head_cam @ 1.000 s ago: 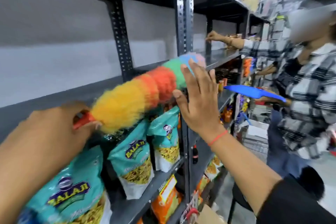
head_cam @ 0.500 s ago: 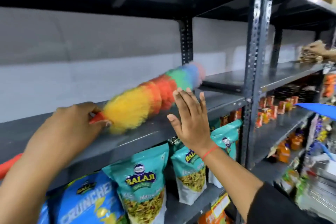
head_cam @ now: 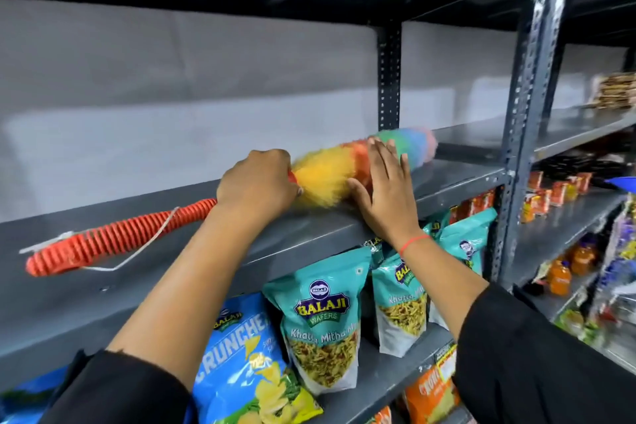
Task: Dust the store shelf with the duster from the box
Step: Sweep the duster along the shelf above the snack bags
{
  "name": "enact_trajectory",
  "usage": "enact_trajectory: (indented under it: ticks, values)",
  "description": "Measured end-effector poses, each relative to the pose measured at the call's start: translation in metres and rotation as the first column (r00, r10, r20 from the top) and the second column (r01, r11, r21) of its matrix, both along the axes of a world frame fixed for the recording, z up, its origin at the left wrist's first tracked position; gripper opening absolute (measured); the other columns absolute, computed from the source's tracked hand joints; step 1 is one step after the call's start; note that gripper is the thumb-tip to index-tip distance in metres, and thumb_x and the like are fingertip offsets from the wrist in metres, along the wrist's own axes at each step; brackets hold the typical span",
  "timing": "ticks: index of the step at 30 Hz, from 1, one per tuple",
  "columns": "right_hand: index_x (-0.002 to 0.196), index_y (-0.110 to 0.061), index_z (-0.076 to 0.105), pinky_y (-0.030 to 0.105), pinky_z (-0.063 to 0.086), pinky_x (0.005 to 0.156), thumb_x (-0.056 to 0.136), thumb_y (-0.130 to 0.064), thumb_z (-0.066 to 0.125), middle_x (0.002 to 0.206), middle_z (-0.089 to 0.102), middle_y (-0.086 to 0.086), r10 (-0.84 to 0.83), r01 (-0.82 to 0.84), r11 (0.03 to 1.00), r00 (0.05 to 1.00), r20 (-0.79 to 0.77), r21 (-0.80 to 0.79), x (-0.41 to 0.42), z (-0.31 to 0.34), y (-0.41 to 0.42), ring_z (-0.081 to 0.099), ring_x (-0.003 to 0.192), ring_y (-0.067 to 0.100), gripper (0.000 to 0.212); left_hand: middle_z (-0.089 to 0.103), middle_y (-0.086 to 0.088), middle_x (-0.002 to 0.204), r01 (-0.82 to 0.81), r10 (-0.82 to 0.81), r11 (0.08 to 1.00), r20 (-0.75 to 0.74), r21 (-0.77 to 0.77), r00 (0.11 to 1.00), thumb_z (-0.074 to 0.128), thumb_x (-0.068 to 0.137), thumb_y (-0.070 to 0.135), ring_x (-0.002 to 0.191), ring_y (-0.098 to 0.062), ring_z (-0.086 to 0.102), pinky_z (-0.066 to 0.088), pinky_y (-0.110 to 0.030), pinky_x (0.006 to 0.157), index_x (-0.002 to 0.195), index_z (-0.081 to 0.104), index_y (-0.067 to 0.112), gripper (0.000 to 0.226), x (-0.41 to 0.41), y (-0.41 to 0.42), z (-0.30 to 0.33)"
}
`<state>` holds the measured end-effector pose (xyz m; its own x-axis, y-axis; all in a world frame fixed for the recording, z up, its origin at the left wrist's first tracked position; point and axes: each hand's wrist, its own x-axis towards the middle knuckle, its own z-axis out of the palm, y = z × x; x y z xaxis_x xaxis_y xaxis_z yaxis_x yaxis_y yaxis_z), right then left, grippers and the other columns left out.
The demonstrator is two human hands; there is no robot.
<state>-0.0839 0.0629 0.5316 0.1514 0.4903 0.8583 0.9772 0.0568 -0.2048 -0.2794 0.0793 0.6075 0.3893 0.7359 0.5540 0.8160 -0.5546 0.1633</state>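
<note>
A duster with a fluffy rainbow head (head_cam: 330, 172) and a ribbed red handle (head_cam: 113, 239) lies across the bare grey shelf (head_cam: 172, 272). My left hand (head_cam: 256, 182) is closed around the handle just behind the yellow end of the head. My right hand (head_cam: 385, 189) is flat with fingers spread, resting against the front of the orange and green fluff at the shelf's front edge. A white cord loops from the handle's tail end.
A perforated grey upright (head_cam: 523, 107) stands right of the duster, with another shelf bay beyond it. Teal snack bags (head_cam: 325, 320) and a blue chips bag (head_cam: 241, 354) sit on the shelf below. Small packets (head_cam: 557, 186) and orange bottles (head_cam: 564, 272) fill the right bay.
The duster has dropped from in the air onto the shelf surface. My right hand has come down against its head. The view turned left, and the person in the checked shirt is out of sight.
</note>
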Motion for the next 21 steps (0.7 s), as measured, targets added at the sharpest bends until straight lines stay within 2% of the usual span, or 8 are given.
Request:
enact_trajectory:
  ticks: [3, 7, 8, 10, 13, 17, 19, 21]
  values:
    - [0.141, -0.004, 0.026, 0.049, 0.01, 0.113, 0.088, -0.063, 0.018, 0.147, 0.031, 0.019, -0.01, 0.01, 1.0, 1.0, -0.008, -0.003, 0.0, 0.0, -0.001, 0.019, 0.138, 0.034, 0.08, 0.064, -0.015, 0.107, 0.045, -0.046, 0.999, -0.049, -0.013, 0.998, 0.065, 0.078, 0.038, 0.094, -0.037, 0.059, 0.039, -0.033, 0.068, 0.099, 0.062, 0.017, 0.03, -0.001, 0.005, -0.004]
    - [0.142, -0.006, 0.024, 0.053, 0.011, 0.113, 0.093, -0.042, 0.042, 0.148, 0.03, 0.017, -0.005, 0.005, 1.0, 1.0, 0.004, 0.003, 0.002, -0.003, 0.002, 0.017, 0.139, 0.033, 0.064, 0.064, -0.015, 0.107, 0.076, -0.086, 0.992, -0.09, -0.103, 0.992, 0.066, 0.078, 0.038, 0.093, -0.035, 0.059, 0.041, -0.032, 0.069, 0.085, 0.061, 0.019, 0.021, -0.005, 0.013, -0.004]
    - [0.142, -0.005, 0.025, 0.051, 0.008, 0.114, 0.092, -0.04, 0.043, 0.148, 0.03, 0.018, 0.004, -0.004, 1.0, 1.0, 0.008, 0.01, 0.002, -0.003, 0.002, 0.017, 0.139, 0.033, 0.064, 0.064, -0.015, 0.106, 0.059, -0.068, 0.994, -0.089, -0.097, 0.994, 0.066, 0.079, 0.037, 0.092, -0.035, 0.059, 0.041, -0.032, 0.069, 0.082, 0.06, 0.019, 0.019, -0.007, 0.016, -0.002]
    - [0.141, -0.002, 0.027, 0.046, 0.006, 0.113, 0.09, -0.038, 0.043, 0.147, 0.031, 0.019, 0.004, -0.005, 0.999, 1.0, 0.025, 0.032, 0.002, -0.002, 0.002, 0.018, 0.138, 0.033, 0.064, 0.064, -0.016, 0.106, 0.0, -0.004, 0.999, -0.076, -0.051, 0.997, 0.063, 0.082, 0.037, 0.092, -0.037, 0.059, 0.042, -0.033, 0.069, 0.09, 0.062, 0.015, 0.024, -0.01, 0.023, -0.002]
    - [0.14, -0.001, 0.028, 0.048, 0.007, 0.113, 0.091, -0.038, 0.043, 0.147, 0.032, 0.019, -0.022, 0.019, 0.998, 0.998, 0.063, 0.055, 0.003, -0.002, 0.002, 0.018, 0.139, 0.032, 0.064, 0.065, -0.017, 0.104, -0.056, 0.056, 0.998, -0.02, 0.025, 0.998, 0.06, 0.083, 0.038, 0.091, -0.039, 0.06, 0.042, -0.033, 0.068, 0.097, 0.063, 0.014, 0.028, -0.008, 0.023, -0.009]
    - [0.139, -0.001, 0.03, 0.049, 0.008, 0.113, 0.092, -0.043, 0.036, 0.146, 0.035, 0.018, -0.023, 0.015, 0.997, 0.995, 0.096, 0.08, 0.004, -0.003, 0.0, 0.02, 0.137, 0.031, 0.063, 0.068, -0.014, 0.107, 0.07, -0.064, 0.984, 0.045, -0.161, 0.997, 0.066, 0.079, 0.038, 0.096, -0.035, 0.061, 0.052, -0.039, 0.083, 0.097, 0.067, 0.021, 0.025, -0.007, 0.018, -0.015]
    - [0.139, -0.002, 0.031, 0.049, 0.009, 0.112, 0.092, -0.042, 0.036, 0.145, 0.035, 0.018, -0.014, 0.006, 0.997, 0.995, 0.103, 0.077, 0.004, -0.003, -0.001, 0.022, 0.137, 0.032, 0.062, 0.068, -0.013, 0.106, 0.034, -0.036, 0.98, -0.005, -0.198, 0.999, 0.062, 0.081, 0.035, 0.095, -0.033, 0.06, 0.051, -0.04, 0.085, 0.095, 0.067, 0.022, 0.02, -0.013, 0.019, -0.016]
    - [0.138, 0.0, 0.032, 0.053, 0.012, 0.112, 0.091, -0.037, 0.044, 0.145, 0.036, 0.018, 0.0, -0.008, 0.997, 0.995, 0.1, 0.076, 0.004, -0.002, 0.0, 0.023, 0.137, 0.034, 0.061, 0.065, -0.015, 0.11, -0.073, 0.068, 0.985, -0.033, -0.157, 0.997, 0.057, 0.084, 0.036, 0.097, -0.034, 0.06, 0.05, -0.037, 0.082, 0.1, 0.066, 0.021, 0.024, -0.017, 0.021, -0.018]
